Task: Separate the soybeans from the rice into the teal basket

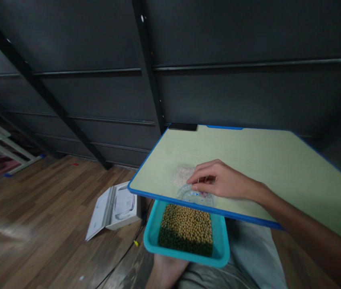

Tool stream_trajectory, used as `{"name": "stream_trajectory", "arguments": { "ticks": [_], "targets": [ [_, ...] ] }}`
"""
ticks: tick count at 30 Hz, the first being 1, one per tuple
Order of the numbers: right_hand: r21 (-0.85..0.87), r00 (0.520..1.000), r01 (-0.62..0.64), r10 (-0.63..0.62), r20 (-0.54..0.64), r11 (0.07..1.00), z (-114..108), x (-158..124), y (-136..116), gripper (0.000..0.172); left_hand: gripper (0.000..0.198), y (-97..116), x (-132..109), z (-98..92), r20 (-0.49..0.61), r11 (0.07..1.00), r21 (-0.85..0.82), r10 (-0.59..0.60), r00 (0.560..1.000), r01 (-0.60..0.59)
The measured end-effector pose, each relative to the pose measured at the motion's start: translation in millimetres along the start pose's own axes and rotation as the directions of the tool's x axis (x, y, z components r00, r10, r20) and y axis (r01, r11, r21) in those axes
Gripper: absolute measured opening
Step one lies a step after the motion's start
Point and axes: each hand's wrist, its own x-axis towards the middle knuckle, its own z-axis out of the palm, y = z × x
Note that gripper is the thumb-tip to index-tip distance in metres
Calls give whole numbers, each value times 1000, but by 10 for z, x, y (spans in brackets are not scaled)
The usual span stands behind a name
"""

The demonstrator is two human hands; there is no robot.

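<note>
My right hand (218, 180) is over the near edge of the pale table, fingers bent and thumb and index tip close together. A thin whitish bit shows between them, too small to name. Just beyond the fingertips is a loose patch of pale, rice-like grains (182, 175). Below the hand lies a clear plastic protractor (188, 193) with blue marks, and a few purplish bits are beside the thumb. Under the table edge is a turquoise tray (150, 233) of tan and dark green beans (186, 224). Bare skin, seemingly my left hand (170, 269), shows beneath the tray; its fingers are hidden.
The table (248, 152) has a blue rim, and a dark flat phone-like object (183, 127) lies at its far left corner. On the wooden floor to the left are an open white box (122, 206) and a black cable (122, 257). A dark panelled wall (98, 92) stands behind.
</note>
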Motion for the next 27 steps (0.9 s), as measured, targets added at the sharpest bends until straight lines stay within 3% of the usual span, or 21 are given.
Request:
{"name": "stream_trajectory", "arguments": {
  "ticks": [5,9,15,22,27],
  "targets": [
    [-167,993,-41,22,-115,985,-51,10,53,19,47,13,-30,-111,14,1000,-4,-21,1000,21],
    [-160,972,-84,45,-231,983,-146,14,90,18,48,27,-70,-221,-28,998,64,-7,1000,8],
    [-77,856,-154,94,-508,985,-247,22,309,23,45,26,-89,-298,-153,994,113,2,988,15],
    [-118,819,-184,86,-567,976,-347,13,459,23,46,-10,-33,-342,-154,993,107,-38,987,55],
    [-205,844,-194,57,-533,959,-473,-34,470,19,40,-68,23,-232,-153,987,83,-121,981,135]
  ]
}}
